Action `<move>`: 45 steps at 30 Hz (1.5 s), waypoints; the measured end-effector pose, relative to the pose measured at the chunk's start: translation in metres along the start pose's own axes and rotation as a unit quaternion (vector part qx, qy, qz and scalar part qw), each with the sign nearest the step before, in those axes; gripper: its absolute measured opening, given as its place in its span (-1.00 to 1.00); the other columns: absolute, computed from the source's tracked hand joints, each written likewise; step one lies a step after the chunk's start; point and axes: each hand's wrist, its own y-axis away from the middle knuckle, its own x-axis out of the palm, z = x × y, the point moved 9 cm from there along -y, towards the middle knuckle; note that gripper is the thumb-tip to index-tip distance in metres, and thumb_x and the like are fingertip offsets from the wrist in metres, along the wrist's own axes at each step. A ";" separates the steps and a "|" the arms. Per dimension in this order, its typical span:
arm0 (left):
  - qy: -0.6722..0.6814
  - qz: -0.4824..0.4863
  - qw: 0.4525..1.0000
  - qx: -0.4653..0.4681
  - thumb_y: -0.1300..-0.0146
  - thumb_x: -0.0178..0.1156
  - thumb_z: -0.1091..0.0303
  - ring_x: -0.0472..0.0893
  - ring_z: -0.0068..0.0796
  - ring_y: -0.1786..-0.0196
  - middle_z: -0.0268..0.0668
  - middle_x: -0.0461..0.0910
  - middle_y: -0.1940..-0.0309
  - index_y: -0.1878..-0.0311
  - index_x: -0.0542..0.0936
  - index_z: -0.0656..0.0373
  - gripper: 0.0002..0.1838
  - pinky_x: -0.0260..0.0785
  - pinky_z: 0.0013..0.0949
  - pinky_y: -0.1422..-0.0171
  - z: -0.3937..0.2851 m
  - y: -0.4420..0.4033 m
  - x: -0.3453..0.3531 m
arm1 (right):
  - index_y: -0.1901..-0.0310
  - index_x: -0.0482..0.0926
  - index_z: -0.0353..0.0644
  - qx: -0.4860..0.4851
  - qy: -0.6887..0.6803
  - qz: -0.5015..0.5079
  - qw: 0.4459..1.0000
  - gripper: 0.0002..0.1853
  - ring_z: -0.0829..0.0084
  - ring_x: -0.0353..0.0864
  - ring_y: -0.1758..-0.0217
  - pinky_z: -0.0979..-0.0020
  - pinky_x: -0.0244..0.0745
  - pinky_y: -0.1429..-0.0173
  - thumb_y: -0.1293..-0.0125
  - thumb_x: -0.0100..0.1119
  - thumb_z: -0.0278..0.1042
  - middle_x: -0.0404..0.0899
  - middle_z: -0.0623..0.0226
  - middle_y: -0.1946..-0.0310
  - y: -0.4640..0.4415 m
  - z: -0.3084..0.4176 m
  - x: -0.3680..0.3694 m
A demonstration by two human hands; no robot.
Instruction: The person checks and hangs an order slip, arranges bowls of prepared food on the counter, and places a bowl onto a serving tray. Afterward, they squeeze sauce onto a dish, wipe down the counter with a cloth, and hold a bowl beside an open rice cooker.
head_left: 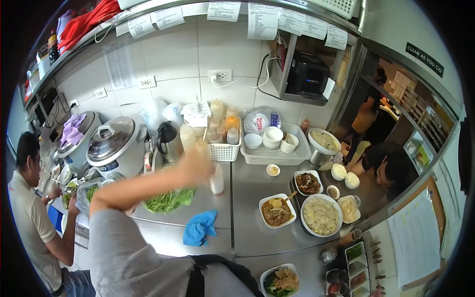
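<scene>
My left hand, blurred by motion, is stretched over the steel counter, its forearm crossing above the leafy greens. Right beside its fingers is a pale squeeze bottle; I cannot tell whether the hand grips it. Behind the hand, another pale squeeze bottle stands near a white basket of sauce bottles. A crumpled blue cloth lies on the counter nearer to me. My right hand is out of view.
To the right are a bowl of stew, a dark meat dish and a bowl of rice. A plated dish sits near me. Large lidded pots stand left, near a co-worker. Another person leans in at the pass window.
</scene>
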 end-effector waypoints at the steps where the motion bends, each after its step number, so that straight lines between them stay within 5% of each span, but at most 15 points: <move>1: 0.008 0.088 0.996 -0.016 -0.11 0.16 0.33 0.42 -0.11 -0.18 -0.01 0.44 -0.14 -0.14 0.46 0.16 -0.53 0.19 0.09 -0.24 0.025 0.051 0.064 | -0.17 0.42 -0.37 -0.013 -0.034 0.035 0.999 -0.60 0.27 0.61 0.11 0.32 0.48 -0.06 -0.41 0.02 -0.29 0.62 0.02 0.13 0.003 0.026 0.019; 6: 0.058 0.428 0.886 -0.171 -0.17 0.11 0.27 0.47 -0.17 -0.04 -0.06 0.48 -0.04 -0.08 0.50 0.16 -0.60 0.26 0.04 -0.09 0.140 0.342 0.265 | 0.03 0.58 -0.42 -0.072 -0.286 0.214 0.931 -0.73 0.45 0.58 0.09 0.46 0.45 -0.04 -0.36 0.08 -0.39 0.65 0.16 0.15 0.032 0.237 0.100; 12: 0.129 0.492 0.749 -0.425 -0.23 0.05 0.20 0.52 -0.23 0.13 -0.12 0.54 0.09 -0.01 0.54 0.17 -0.65 0.35 -0.02 0.09 0.241 0.559 0.325 | 0.14 0.62 -0.40 -0.245 -0.359 0.430 0.791 -0.74 0.51 0.58 0.18 0.49 0.42 0.00 -0.36 0.10 -0.32 0.66 0.25 0.27 0.130 0.436 0.158; 20: 0.306 0.344 0.659 -0.595 -0.32 -0.03 0.11 0.59 -0.31 0.35 -0.20 0.62 0.25 0.08 0.60 0.17 -0.63 0.47 -0.10 0.32 0.273 0.652 0.439 | 0.06 0.62 -0.31 -0.357 -0.382 0.582 0.623 -0.65 0.45 0.55 0.08 0.42 0.34 -0.16 -0.46 -0.13 -0.26 0.64 0.24 0.22 0.282 0.557 0.149; 24: 0.445 0.158 0.591 -0.654 -0.36 -0.05 0.04 0.62 -0.38 0.45 -0.25 0.65 0.32 0.11 0.61 0.16 -0.60 0.50 -0.16 0.45 0.259 0.636 0.469 | -0.04 0.55 -0.38 -0.410 -0.321 0.647 0.558 -0.51 0.40 0.51 -0.04 0.37 0.22 -0.28 -0.50 -0.20 -0.08 0.62 0.14 0.17 0.337 0.575 0.155; 26: 0.527 0.080 0.507 -0.678 -0.37 -0.06 0.04 0.62 -0.42 0.44 -0.27 0.65 0.34 0.05 0.58 0.11 -0.61 0.47 -0.21 0.40 0.238 0.622 0.442 | -0.07 0.54 -0.38 -0.446 -0.296 0.651 0.538 -0.50 0.39 0.50 -0.03 0.35 0.22 -0.29 -0.49 -0.19 -0.07 0.61 0.15 0.16 0.359 0.588 0.143; 29: 0.668 -0.138 0.282 -0.675 -0.34 -0.04 0.13 0.64 -0.32 0.33 -0.23 0.65 0.29 -0.08 0.48 0.11 -0.64 0.45 -0.14 0.19 0.229 0.625 0.444 | -0.06 0.54 -0.39 -0.479 -0.282 0.649 0.520 -0.53 0.43 0.50 -0.02 0.37 0.23 -0.28 -0.47 -0.11 -0.08 0.61 0.18 0.16 0.383 0.609 0.126; 33: 0.655 -0.319 0.173 -0.663 -0.34 -0.05 0.08 0.63 -0.25 0.22 -0.20 0.63 0.19 -0.12 0.44 0.10 -0.60 0.43 -0.14 0.13 0.249 0.637 0.445 | -0.01 0.58 -0.34 -0.495 -0.292 0.626 0.527 -0.64 0.49 0.50 0.04 0.44 0.31 -0.16 -0.41 0.04 -0.20 0.61 0.22 0.20 0.411 0.626 0.105; 39: 0.658 -0.434 0.049 -0.613 -0.36 -0.18 0.06 0.58 -0.15 0.00 -0.11 0.55 -0.01 -0.26 0.32 -0.02 -0.54 0.41 -0.08 -0.07 0.300 0.647 0.466 | 0.13 0.61 -0.36 -0.528 -0.292 0.605 0.519 -0.74 0.46 0.53 0.08 0.41 0.35 -0.13 -0.35 0.14 -0.31 0.61 0.26 0.26 0.444 0.634 0.102; 42: 0.644 -0.477 -0.007 -0.598 -0.36 -0.21 0.00 0.54 -0.10 -0.07 -0.07 0.51 -0.07 -0.28 0.30 -0.01 -0.50 0.37 -0.05 -0.15 0.314 0.650 0.462 | 0.25 0.60 -0.37 -0.549 -0.326 0.599 0.483 -0.73 0.43 0.53 0.08 0.38 0.35 -0.14 -0.38 0.09 -0.28 0.60 0.25 0.29 0.451 0.637 0.100; 45: 0.646 -0.496 -0.062 -0.577 -0.37 -0.23 -0.05 0.52 -0.06 -0.10 -0.05 0.48 -0.09 -0.32 0.27 -0.02 -0.46 0.34 -0.01 -0.19 0.321 0.645 0.460 | 0.30 0.58 -0.37 -0.563 -0.313 0.568 0.512 -0.65 0.40 0.53 0.08 0.34 0.33 -0.17 -0.42 -0.01 -0.20 0.60 0.24 0.31 0.458 0.640 0.082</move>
